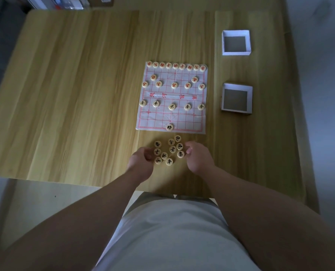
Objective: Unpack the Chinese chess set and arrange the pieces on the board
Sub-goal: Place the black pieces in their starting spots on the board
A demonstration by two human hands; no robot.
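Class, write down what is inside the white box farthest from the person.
The white box shows only a bare grey floor, no pieces; its near wall may hide a strip.

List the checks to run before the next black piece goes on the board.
1. Red pieces all set: ok, sixteen on the board.
2. Black soldiers in their row: ok, five.
3. Black general at near-edge centre: ok.
4. Back-row points beside the general free: ok.
5. Loose black pieces readable: ok, ten face up on the table, between the hands.
6. Left hand and right hand empty: cannot tell, fingers curled.
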